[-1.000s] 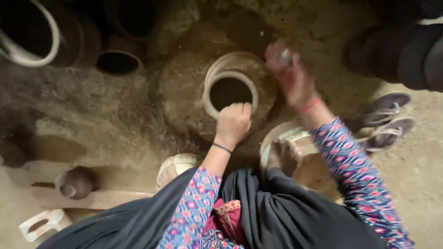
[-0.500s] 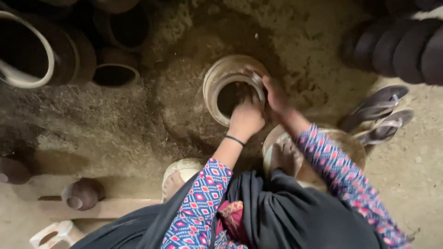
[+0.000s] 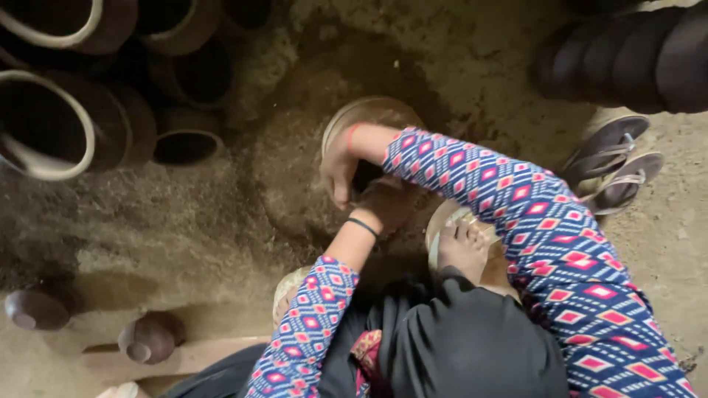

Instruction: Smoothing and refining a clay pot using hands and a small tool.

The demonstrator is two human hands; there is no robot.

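A pale clay pot (image 3: 372, 109) with a dark mouth stands in a hollow of the dirt floor, straight ahead of me. My right hand (image 3: 339, 173) reaches across it and curls over its left rim, and the patterned sleeve covers most of the mouth. My left hand (image 3: 389, 204), with a dark band at the wrist, presses on the pot's near rim, half hidden under my right forearm.
Large dark pots (image 3: 70, 129) lie stacked at the upper left and more dark pots (image 3: 634, 59) at the upper right. A pair of sandals (image 3: 612, 166) lies at the right. My bare foot (image 3: 461, 247) rests on a round pan. Two small dark pots (image 3: 151, 337) sit by a wooden plank (image 3: 192, 359) at the lower left.
My right hand came down from above the pot's far right, crossed over its mouth and settled on the left rim. My left hand stayed at the near rim.
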